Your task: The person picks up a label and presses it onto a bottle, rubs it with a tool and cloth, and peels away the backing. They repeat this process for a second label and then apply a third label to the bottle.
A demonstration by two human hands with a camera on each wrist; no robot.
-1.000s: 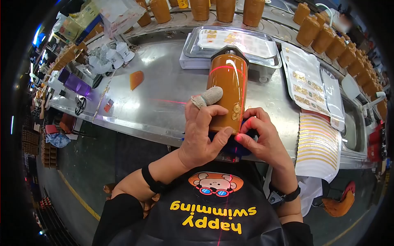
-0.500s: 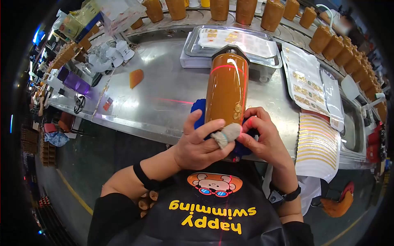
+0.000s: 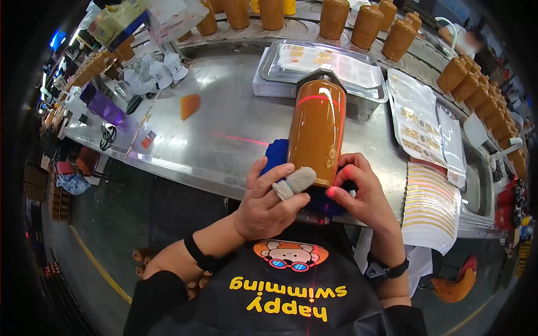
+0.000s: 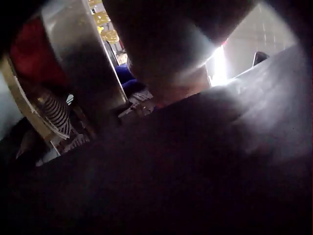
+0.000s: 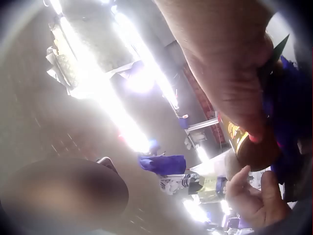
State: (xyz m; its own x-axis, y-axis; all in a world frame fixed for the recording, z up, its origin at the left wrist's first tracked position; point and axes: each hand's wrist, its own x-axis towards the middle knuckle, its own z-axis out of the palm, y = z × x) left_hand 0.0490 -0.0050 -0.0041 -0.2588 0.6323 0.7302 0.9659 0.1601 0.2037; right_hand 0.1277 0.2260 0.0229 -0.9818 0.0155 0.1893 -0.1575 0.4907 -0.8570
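Observation:
A glossy brown bottle [image 3: 316, 126] lies with its neck end in a dark angular holder [image 3: 322, 74] and its base toward the person. Gold decoration [image 3: 329, 157] shows near the base, and red light lines cross the bottle. My left hand [image 3: 266, 204] is at the lower left of the base; one finger wears a pale cloth cover [image 3: 297, 182] and reaches across the bottle's lower end. At the right edge of the base, my right hand [image 3: 361, 190] holds the bottle with bent fingers and thumb. Blue cloth [image 3: 276, 154] shows beneath. The left wrist view is mostly dark.
Behind the bottle stands a metal tray [image 3: 269, 67] with decal sheets. More decal sheets [image 3: 417, 115] and a gold-striped sheet [image 3: 431, 201] lie to the right, near a sink [image 3: 479, 182]. An orange piece [image 3: 190, 106] and purple bottle [image 3: 102, 105] are left. Brown bottles [image 3: 334, 19] line the back.
My left hand has come down from the bottle's side to its base; the covered finger crossed toward my right thumb, then drew back left. The right hand stays put. The back bottles have shifted right.

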